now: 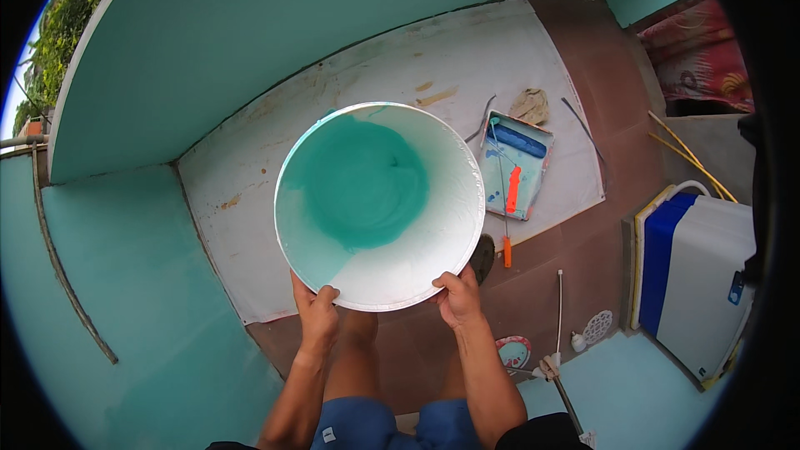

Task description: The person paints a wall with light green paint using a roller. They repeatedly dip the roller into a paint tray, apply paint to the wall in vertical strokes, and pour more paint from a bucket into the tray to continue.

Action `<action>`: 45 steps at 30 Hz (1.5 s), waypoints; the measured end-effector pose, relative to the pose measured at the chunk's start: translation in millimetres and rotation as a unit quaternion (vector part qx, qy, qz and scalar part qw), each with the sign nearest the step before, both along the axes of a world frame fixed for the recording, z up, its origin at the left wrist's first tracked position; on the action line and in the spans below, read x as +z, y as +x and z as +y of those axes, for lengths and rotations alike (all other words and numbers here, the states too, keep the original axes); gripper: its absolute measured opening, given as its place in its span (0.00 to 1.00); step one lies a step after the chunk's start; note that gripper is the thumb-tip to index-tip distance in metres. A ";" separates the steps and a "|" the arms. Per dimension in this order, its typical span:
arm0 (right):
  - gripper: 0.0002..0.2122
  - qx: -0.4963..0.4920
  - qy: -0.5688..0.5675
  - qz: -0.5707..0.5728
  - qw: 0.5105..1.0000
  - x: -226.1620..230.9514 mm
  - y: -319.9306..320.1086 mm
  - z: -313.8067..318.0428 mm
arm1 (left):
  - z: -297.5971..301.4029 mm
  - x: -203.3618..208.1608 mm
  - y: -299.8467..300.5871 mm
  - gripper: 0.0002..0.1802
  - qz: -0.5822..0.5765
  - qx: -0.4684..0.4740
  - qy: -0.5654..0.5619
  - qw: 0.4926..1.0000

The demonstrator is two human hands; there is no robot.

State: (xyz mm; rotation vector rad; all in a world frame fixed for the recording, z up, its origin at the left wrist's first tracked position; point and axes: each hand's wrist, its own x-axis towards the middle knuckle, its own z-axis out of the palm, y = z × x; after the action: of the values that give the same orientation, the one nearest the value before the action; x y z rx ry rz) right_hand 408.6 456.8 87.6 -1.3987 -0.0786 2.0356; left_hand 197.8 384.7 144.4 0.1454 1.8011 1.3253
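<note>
A large white bucket [392, 271] is held up in front of me, its open mouth facing my view. Inside lies a pool of teal paint [367, 183], with paint smeared up the left inner wall. My left hand [317, 317] is closed on the bucket's near rim at the left, thumb over the edge. At the right of the same rim my right hand [458, 298] grips in the same way. The fingers under the bucket are mostly hidden.
Beyond the bucket, a stained white sheet [433, 58] covers the floor by the teal wall [292, 8]. To the right lie a paint tray [537, 179] with a blue roller [517, 140], and a crumpled rag [529, 106]. A white-and-blue appliance [692, 258] stands far right.
</note>
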 end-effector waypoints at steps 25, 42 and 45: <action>0.26 -0.008 0.012 -0.091 0.996 33.6 66.3 -2.2 | 21.5 -5.3 55.7 0.37 -0.120 -0.038 0.025 0.992; 0.29 0.105 0.035 -0.222 0.969 37.6 -6.1 12.6 | 11.5 -31.5 60.6 0.44 -0.240 0.133 -0.055 0.960; 0.30 0.133 0.020 -0.272 0.953 37.9 -22.4 11.8 | -3.2 -48.2 53.7 0.48 -0.253 0.114 -0.052 0.959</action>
State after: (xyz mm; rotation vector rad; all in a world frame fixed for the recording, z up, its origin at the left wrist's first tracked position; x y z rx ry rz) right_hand 386.2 468.7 125.5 -1.9710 -0.5683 1.7741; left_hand 251.5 381.5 96.2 -0.4366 1.4673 1.2760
